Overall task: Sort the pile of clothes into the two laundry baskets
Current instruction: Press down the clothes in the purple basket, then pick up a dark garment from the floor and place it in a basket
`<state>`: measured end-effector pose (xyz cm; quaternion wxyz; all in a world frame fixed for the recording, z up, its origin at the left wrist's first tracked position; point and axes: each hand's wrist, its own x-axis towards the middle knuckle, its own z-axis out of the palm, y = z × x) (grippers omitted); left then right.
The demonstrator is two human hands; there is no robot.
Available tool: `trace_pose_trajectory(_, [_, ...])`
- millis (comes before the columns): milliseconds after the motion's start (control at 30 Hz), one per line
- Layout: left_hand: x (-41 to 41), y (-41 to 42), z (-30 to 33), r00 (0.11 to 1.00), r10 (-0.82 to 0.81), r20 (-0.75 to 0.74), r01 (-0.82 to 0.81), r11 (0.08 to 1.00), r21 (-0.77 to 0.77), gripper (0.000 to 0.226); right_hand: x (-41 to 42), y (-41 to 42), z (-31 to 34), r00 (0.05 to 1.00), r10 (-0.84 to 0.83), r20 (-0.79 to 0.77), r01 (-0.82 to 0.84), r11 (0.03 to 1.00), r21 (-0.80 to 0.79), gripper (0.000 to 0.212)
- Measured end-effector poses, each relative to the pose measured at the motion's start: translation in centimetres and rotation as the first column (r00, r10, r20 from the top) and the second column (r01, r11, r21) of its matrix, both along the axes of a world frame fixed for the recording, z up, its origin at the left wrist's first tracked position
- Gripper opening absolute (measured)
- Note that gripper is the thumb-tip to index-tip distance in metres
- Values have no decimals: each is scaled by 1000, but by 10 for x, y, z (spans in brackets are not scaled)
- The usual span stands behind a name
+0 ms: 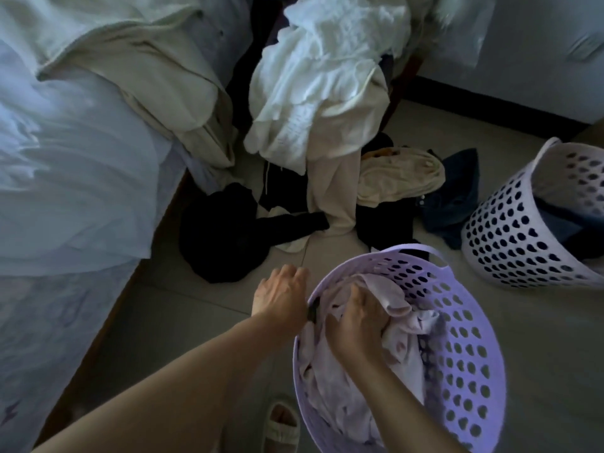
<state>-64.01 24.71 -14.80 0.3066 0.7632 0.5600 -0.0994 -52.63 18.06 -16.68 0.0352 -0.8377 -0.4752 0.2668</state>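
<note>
The purple basket (464, 325) is seen at about five o'clock, tilted toward the viewer, with a pale lilac garment (346, 380) bundled inside it. The right hand (356, 322) is pushed down into that garment, fingers curled into the cloth and gripping it. The left hand (281, 295) is set at the basket's nine-o'clock rim, fingers bent over the edge and holding it. The white basket (510, 230) is found at three o'clock, well apart, with dark cloth showing inside. The pile of clothes (327, 178) is spread at twelve o'clock: white and cream pieces on top, black and navy ones on the floor (202, 308). A bed (65, 191) is seen at nine o'clock, a slipper (281, 426) at six
</note>
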Motion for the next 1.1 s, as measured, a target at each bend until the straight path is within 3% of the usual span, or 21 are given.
trace_pose_trajectory(133, [-31,29,-9,998,43,-51,-42,999,24,48,-26,37,-7,996,27,-85,-29,999,-26,63])
trace_pose_trajectory(533, [-133,126,-74,984,132,-118,-137,990,-35,58,-126,143,-60,983,145,-116,-155,985,-78,71])
trace_pose_trajectory(733, [-170,150,-138,972,133,-195,-156,981,-111,65,-155,168,-126,958,237,-163,-264,949,-173,76])
trace_pose_trajectory(967, [-183,154,-239,974,183,-137,-208,959,-195,65,-179,189,-231,904,334,-266,-388,903,-185,80])
trace_pose_trajectory(1100, [-193,153,-307,950,215,-226,-276,916,-292,73,-186,195,-299,890,360,-281,-422,883,-206,82])
